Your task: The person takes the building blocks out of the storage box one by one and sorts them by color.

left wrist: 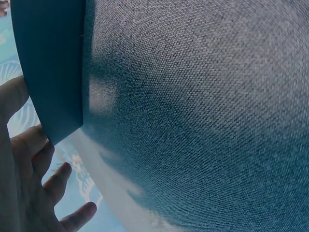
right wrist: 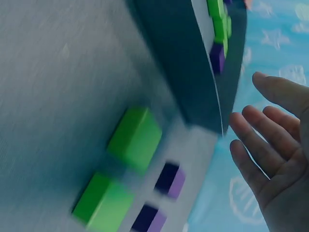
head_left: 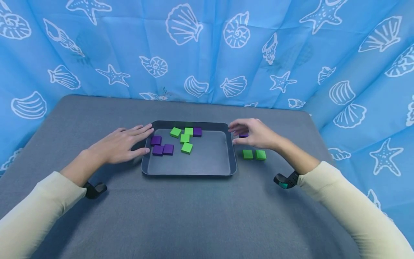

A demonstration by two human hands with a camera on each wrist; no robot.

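Observation:
A dark grey baking tray [head_left: 208,156] lies on the table with several green and purple blocks in its left and middle part. My left hand [head_left: 118,145] rests against the tray's left rim, fingers stretched out; the left wrist view shows its fingertips [left wrist: 36,137] touching the tray wall [left wrist: 53,63]. At the right rim hovers my right hand [head_left: 255,133], fingers loosely bent and nothing between them. Below it a purple block [head_left: 243,136] is partly hidden. Two green blocks [head_left: 253,154] lie nearby. Two purple blocks [right wrist: 169,180] show outside the tray in the right wrist view.
The grey cloth-covered table [head_left: 194,212] extends around the tray. A blue curtain [head_left: 207,54] with white shell and starfish prints hangs behind and at the sides. Each wrist carries a black strap device [head_left: 286,180].

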